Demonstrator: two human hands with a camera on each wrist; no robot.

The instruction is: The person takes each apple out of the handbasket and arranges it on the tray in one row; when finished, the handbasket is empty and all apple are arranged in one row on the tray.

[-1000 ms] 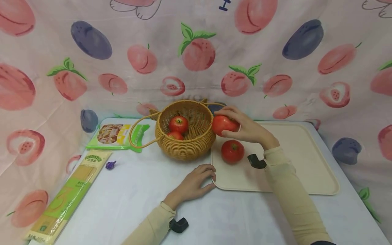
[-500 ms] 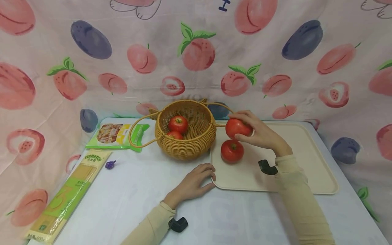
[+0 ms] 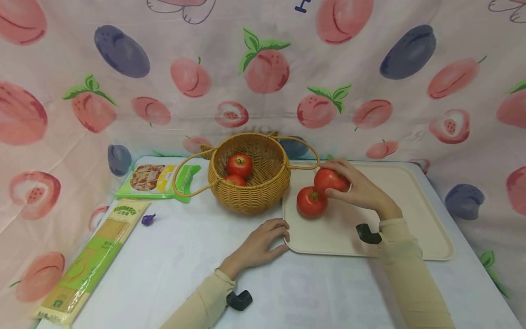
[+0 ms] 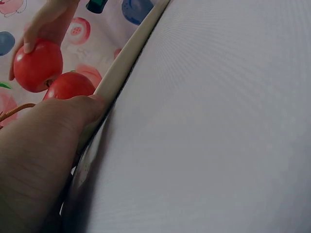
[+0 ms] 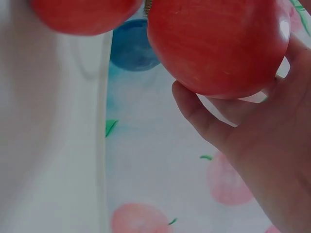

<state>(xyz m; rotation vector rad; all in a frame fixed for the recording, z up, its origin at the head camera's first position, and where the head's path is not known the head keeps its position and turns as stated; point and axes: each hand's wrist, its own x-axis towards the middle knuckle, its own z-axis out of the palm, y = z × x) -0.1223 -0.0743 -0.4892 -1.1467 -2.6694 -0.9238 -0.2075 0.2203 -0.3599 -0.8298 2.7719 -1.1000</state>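
My right hand point(image 3: 363, 194) grips a red apple point(image 3: 328, 180) over the left part of the beige tray point(image 3: 415, 205), thumb in front and fingers over its far side. It sits close behind and right of another red apple point(image 3: 311, 203) on the tray. In the right wrist view the gripped apple point(image 5: 218, 46) fills the top, with fingers around it. My left hand point(image 3: 259, 244) rests on the table, its loosely bent fingers touching the tray's left front corner. The left wrist view shows the thumb point(image 4: 90, 108) against the tray rim.
A wicker basket point(image 3: 246, 198) with two red apples point(image 3: 240, 165) stands left of the tray, its right handle reaching over the tray's back corner. Farther left lie a green food packet point(image 3: 158, 182), a noodle packet point(image 3: 92, 262) and a small purple wrapped item point(image 3: 148, 220).
My right hand has carried its apple from beside the basket's rim rightward and down, behind the apple on the tray. The basket's right handle has come into fuller view. The left hand stays put.
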